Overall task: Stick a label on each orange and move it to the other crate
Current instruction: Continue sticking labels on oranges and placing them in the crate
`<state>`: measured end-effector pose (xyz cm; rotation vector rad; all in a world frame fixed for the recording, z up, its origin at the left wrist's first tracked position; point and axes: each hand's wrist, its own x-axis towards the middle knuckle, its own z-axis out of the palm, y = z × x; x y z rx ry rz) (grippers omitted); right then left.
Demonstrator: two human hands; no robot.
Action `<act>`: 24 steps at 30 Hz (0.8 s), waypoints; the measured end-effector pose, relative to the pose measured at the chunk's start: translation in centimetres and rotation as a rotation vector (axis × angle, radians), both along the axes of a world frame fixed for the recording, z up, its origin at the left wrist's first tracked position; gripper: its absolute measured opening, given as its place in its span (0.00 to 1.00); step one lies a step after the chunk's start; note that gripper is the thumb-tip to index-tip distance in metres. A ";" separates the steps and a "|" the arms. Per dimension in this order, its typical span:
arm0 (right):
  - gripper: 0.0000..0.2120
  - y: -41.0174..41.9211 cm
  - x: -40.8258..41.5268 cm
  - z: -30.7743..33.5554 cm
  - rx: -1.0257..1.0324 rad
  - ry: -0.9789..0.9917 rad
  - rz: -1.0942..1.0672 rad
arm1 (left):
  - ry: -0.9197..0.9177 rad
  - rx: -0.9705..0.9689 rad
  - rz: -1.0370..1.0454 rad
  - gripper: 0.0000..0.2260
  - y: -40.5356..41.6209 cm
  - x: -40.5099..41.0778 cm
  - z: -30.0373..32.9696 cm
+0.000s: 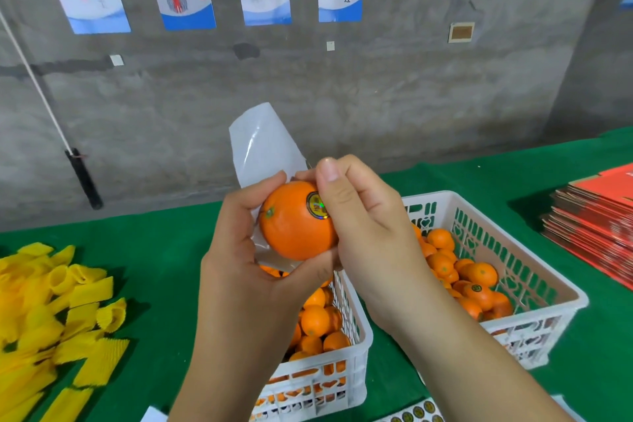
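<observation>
My left hand [239, 243] grips an orange [291, 226] held up above the crates, together with a white sheet of label backing [263, 144] that sticks up behind it. A round gold-and-black label [315, 205] sits on the orange's upper right side. My right hand [363, 223] curls over that side, thumb pressing by the label. Below, a white crate [356, 353] holds several unlabelled oranges. A second white crate [534, 271] to the right holds several oranges, one [478, 289] showing a label.
A pile of yellow foam fruit nets [51, 312] lies on the green table cover at left. Stacked red cardboard sheets [596, 216] sit at far right. A sheet of spare labels [416, 413] lies at the front edge. A grey concrete wall with posters stands behind.
</observation>
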<state>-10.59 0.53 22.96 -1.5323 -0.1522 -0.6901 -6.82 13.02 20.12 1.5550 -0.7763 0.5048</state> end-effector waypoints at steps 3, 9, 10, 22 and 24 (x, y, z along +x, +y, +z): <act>0.17 -0.3 0.1 -0.7 0.035 0.053 0.013 | 0.031 0.005 -0.008 0.33 -0.3 0.2 -0.6; 0.19 -1.7 0.3 -3.8 0.083 0.166 0.089 | 0.121 0.046 -0.024 0.37 -0.7 1.2 -3.5; 0.19 -1.9 0.3 -4.7 0.093 0.208 0.116 | 0.145 0.058 -0.041 0.37 -1.1 1.5 -4.4; 0.21 -10.5 2.3 -17.4 0.678 0.621 -0.164 | 0.659 0.242 -0.122 0.15 -2.0 5.0 -14.5; 0.24 -13.2 3.0 -18.3 0.758 0.606 -0.331 | 0.715 0.199 -0.118 0.15 -2.0 5.6 -15.8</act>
